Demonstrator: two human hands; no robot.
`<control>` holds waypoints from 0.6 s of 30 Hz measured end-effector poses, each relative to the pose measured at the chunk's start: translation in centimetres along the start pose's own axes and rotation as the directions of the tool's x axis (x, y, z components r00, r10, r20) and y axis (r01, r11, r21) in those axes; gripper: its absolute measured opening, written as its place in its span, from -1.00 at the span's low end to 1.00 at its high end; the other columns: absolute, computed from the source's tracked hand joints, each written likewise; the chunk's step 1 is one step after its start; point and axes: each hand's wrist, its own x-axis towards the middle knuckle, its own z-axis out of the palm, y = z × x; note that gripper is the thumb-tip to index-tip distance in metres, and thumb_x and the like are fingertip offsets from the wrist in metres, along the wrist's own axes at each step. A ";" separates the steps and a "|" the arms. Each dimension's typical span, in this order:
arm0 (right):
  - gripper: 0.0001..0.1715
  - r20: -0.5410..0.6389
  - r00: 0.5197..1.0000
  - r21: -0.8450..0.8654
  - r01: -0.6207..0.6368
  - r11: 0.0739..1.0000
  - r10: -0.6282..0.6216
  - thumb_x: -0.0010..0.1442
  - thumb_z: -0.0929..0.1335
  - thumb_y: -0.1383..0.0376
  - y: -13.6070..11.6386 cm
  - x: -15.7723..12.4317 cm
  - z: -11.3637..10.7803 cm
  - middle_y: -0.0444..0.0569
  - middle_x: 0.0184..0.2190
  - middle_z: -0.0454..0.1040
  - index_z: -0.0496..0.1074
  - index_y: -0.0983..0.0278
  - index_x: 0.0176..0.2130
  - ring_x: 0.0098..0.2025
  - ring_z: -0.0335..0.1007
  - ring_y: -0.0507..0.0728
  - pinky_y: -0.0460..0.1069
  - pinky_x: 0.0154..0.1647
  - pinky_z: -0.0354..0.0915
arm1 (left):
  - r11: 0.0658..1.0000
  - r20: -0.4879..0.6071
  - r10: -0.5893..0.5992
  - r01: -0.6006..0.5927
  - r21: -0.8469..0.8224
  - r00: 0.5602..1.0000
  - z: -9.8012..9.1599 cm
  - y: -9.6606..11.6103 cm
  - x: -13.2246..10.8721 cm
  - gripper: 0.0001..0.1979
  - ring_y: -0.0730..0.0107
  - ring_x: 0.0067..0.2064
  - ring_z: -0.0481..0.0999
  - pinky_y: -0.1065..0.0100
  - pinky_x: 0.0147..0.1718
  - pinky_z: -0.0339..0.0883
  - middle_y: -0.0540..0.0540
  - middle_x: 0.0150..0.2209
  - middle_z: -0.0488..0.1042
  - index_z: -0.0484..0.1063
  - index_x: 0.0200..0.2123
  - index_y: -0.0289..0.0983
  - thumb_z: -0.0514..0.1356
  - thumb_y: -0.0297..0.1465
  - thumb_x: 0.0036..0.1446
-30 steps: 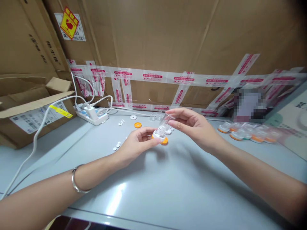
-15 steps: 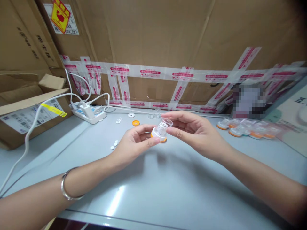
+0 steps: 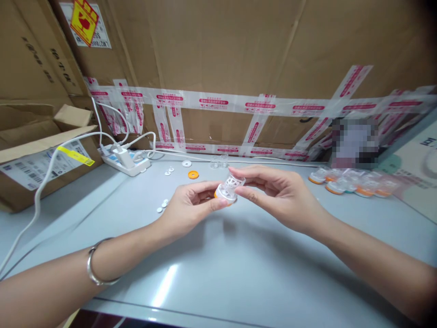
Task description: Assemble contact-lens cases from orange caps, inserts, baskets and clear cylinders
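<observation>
My left hand (image 3: pixel 191 202) is closed on a round white base with an orange rim (image 3: pixel 222 196), pinched between thumb and fingers above the table. My right hand (image 3: pixel 282 191) grips a small clear plastic cup (image 3: pixel 241 179) by its side, thumb below and fingers above. A white lattice piece (image 3: pixel 232 182) shows through the cup's wall. The cup sits over the base, and both tilt to the right. Whether the cup is fastened to the base I cannot tell.
An orange ring (image 3: pixel 193 175), a white ring (image 3: pixel 186 164), small white discs (image 3: pixel 162 207) and clear cups (image 3: pixel 219 161) lie beyond my hands. Several similar orange-rimmed pieces (image 3: pixel 365 187) stand at right. A power strip (image 3: pixel 131 168) and open carton (image 3: pixel 51 159) are at left.
My right hand has come slightly down and left with the clear cup, now closer over the lattice piece. The base has tipped a little; my left hand stays almost in place.
</observation>
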 end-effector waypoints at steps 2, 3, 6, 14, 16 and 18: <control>-0.69 -0.024 1.000 -0.014 0.015 1.000 -0.016 0.04 0.41 0.26 0.3 -0.1 0.3 -0.07 -0.17 0.54 0.49 0.18 -0.15 -0.12 0.46 0.16 0.11 -0.05 0.40 | 1.000 -0.022 -0.009 0.009 -0.004 1.000 0.1 -0.4 0.0 -0.69 0.24 -0.09 0.50 0.26 -0.07 0.37 -0.06 -0.14 0.54 0.47 -0.12 -0.24 0.27 -0.37 0.01; -0.70 -0.035 0.999 -0.013 0.012 1.000 -0.013 0.03 0.41 0.26 0.5 -0.2 0.4 -0.07 -0.17 0.53 0.50 0.18 -0.16 -0.12 0.46 0.16 0.12 -0.04 0.39 | 1.000 -0.032 -0.016 0.016 -0.003 0.999 0.1 -0.6 0.0 -0.69 0.24 -0.09 0.50 0.27 -0.08 0.37 -0.06 -0.14 0.54 0.47 -0.13 -0.24 0.27 -0.36 0.00; -0.71 -0.058 0.998 0.002 -0.021 1.000 0.021 0.01 0.42 0.24 1.3 -0.5 0.8 -0.06 -0.18 0.54 0.51 0.19 -0.19 -0.13 0.46 0.16 0.11 -0.04 0.39 | 0.999 -0.076 -0.035 0.036 0.023 0.997 0.2 -1.1 -0.1 -0.70 0.27 -0.14 0.52 0.29 -0.12 0.38 -0.07 -0.18 0.54 0.48 -0.16 -0.26 0.28 -0.37 -0.02; -0.74 -0.036 0.990 0.143 -0.129 0.981 0.136 0.03 0.40 0.22 2.9 -0.7 1.7 -0.04 -0.21 0.54 0.46 0.22 -0.21 -0.22 0.49 0.11 0.07 -0.12 0.41 | 0.990 -0.151 -0.026 0.046 0.135 0.988 0.5 -1.9 -0.1 -0.71 0.35 -0.23 0.50 0.33 -0.14 0.35 -0.05 -0.27 0.54 0.46 -0.25 -0.29 0.34 -0.37 -0.11; -0.76 -0.045 0.993 0.122 -0.099 0.988 0.105 0.04 0.40 0.23 3.2 -0.9 2.1 -0.03 -0.18 0.51 0.45 0.22 -0.23 -0.20 0.47 0.10 0.07 -0.11 0.40 | 0.986 -0.159 -0.007 0.033 0.162 0.987 0.5 -2.2 -0.1 -0.67 0.33 -0.19 0.49 0.32 -0.12 0.34 -0.07 -0.23 0.53 0.42 -0.23 -0.29 0.34 -0.37 -0.12; -0.79 -0.038 0.997 0.072 -0.063 0.995 0.066 0.05 0.39 0.24 3.5 -1.1 2.4 -0.03 -0.18 0.50 0.45 0.21 -0.24 -0.16 0.45 0.11 0.08 -0.08 0.37 | 0.979 -0.148 0.004 0.025 0.200 0.989 0.6 -2.5 -0.1 -0.66 0.31 -0.17 0.49 0.29 -0.11 0.33 -0.09 -0.21 0.52 0.40 -0.23 -0.29 0.35 -0.37 -0.13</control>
